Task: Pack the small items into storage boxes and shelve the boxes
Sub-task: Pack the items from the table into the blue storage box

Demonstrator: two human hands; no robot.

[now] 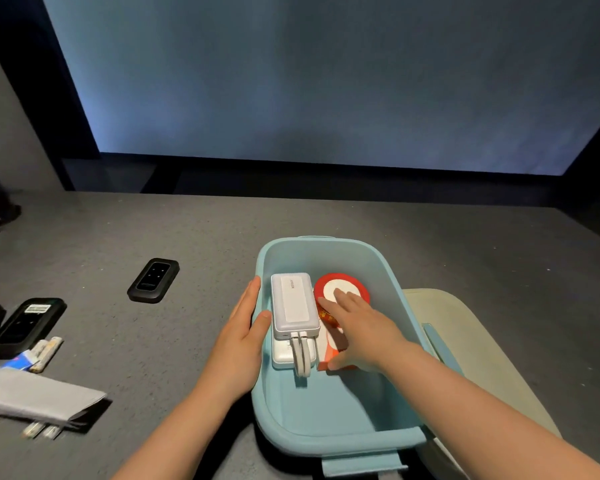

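The head view is showing a job roughly halfway through its packing stage, going by how things are lying. Along the counter's [187,223] left edge a black device with a white label [28,323], a few small tubes or batteries [45,353] (too blurred for me to say which) and a folded grey cloth [39,398] are sitting loose, waiting to be packed. A little further in, a second black device [154,280] is lying alone, well apart from the box.

Near the counter's front edge the pale blue storage box [326,434] is standing open. The left hand [243,330] is steadying its left wall, fingers flat outside and thumb hooked over the rim. Inside, two white power banks [293,306] are lying stacked against that wall. Just beside them the right hand [355,327] is pressing down, fingers spread and fairly straight, on a red and white packet [326,358], with a red-rimmed round item [340,280] under its fingertips.

Off to the right, a beige lid or second box [471,344] is lying partly hidden behind the blue one. Shelving is looking like it has not begun, and no shelf is showing.
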